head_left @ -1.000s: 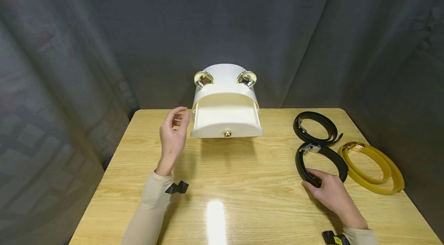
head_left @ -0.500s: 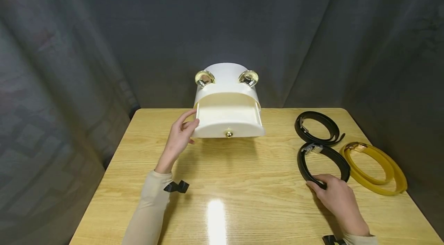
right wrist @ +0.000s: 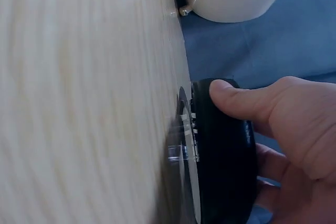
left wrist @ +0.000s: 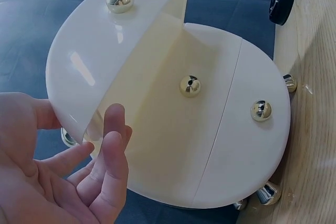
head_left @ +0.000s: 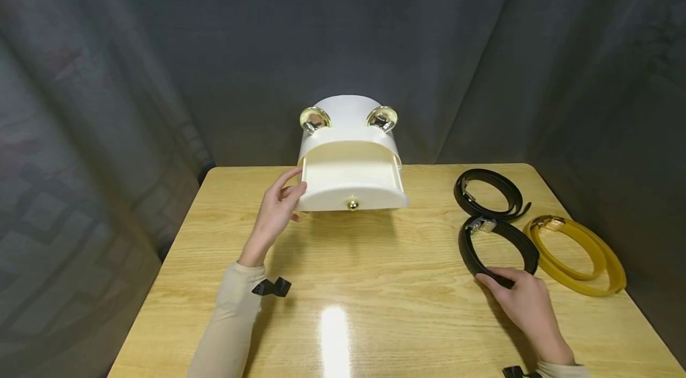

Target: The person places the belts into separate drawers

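A white rounded drawer box [head_left: 348, 113] with gold trim stands at the table's back, its top drawer [head_left: 351, 199] pulled out, showing a bare inside. At that drawer's left front corner, my left hand [head_left: 276, 211] pinches the edge. The left wrist view shows the thumb on the drawer front [left wrist: 86, 40] and the other fingers loosely bent beside it. Over on the right, my right hand [head_left: 527, 306] grips the near side of a coiled black belt [head_left: 468, 253] with a silver buckle. Its thumb lies on the belt's top edge [right wrist: 223, 145]; the fingers are behind, partly hidden.
Another coiled black belt [head_left: 504, 184] lies just behind the gripped one. A coiled yellow belt [head_left: 613, 265] lies to its right. The wooden table [head_left: 396, 300] ends at dark curtains [head_left: 343, 27] behind and on both sides.
My left hand has moved right, from beside the drawer box onto the drawer's corner. My right hand has shifted slightly right along the black belt, still holding it.
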{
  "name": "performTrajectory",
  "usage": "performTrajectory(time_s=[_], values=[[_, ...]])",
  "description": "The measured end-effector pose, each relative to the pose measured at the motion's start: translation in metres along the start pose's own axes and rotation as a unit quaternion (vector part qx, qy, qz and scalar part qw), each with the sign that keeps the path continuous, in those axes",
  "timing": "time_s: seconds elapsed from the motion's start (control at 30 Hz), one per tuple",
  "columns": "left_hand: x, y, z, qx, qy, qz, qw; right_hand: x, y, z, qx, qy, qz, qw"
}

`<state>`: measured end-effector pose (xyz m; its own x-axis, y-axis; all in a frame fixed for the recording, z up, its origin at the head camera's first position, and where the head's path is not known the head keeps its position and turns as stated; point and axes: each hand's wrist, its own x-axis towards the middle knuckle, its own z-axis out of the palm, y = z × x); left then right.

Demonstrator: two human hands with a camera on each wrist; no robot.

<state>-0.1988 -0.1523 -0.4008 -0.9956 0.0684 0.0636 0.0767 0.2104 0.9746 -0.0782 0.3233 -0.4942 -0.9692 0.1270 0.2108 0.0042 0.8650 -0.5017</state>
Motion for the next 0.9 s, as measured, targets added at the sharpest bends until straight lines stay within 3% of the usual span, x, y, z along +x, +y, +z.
performTrajectory(time_s=[0.17,0.3,0.47,0.63,0.9], values=[[0.0005,-0.0006,-0.0018,0.001,0.004,0.003,1.0000,0.0026,-0.0024,0.0038,0.008,0.065,-0.032,0.997],[0.0004,-0.0004,-0.0026,0.007,0.001,0.003,1.0000,0.0013,-0.0043,0.0061,0.012,0.101,-0.032,0.994],[0.0013,0.0014,-0.0013,0.012,-0.002,0.010,0.9999,-0.0008,-0.0045,0.0041,0.019,0.129,-0.029,0.991],[0.0010,0.0007,-0.0010,0.009,0.000,0.008,0.9999,-0.0003,-0.0040,0.0013,0.034,0.155,-0.056,0.986],[0.0001,0.0002,-0.0014,0.005,-0.004,0.002,1.0000,-0.0031,-0.0068,-0.0013,0.056,0.168,-0.069,0.982]])
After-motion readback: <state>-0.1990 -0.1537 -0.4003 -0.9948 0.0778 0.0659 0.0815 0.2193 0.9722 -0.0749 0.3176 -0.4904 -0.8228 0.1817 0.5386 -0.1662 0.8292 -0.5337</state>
